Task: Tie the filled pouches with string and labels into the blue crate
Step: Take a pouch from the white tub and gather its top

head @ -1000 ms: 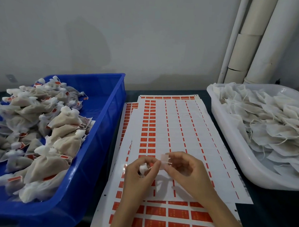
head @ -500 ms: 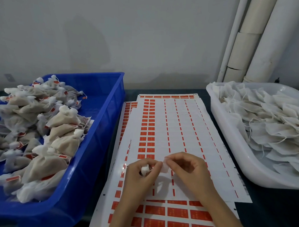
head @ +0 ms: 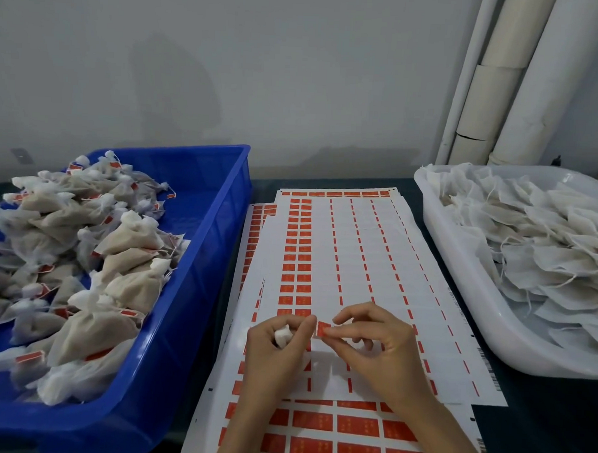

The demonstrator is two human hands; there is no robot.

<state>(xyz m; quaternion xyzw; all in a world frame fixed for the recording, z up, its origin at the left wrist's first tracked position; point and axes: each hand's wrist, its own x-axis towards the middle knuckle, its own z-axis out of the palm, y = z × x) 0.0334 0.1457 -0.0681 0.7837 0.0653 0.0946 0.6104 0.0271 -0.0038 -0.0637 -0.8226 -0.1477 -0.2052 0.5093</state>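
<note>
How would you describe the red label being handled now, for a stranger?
Find the white sheets of red sticker labels between the blue plastic crate and the white plastic tub. Over their near part, the left hand grips a small white pouch; the right hand pinches the small red label beside it. It alone is held in fingers; the others sit on sheets or pouches.

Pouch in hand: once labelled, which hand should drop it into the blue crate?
Probably left. The left hand grips the pouch and sits nearer the blue crate; the right hand only pinches the red label.
</note>
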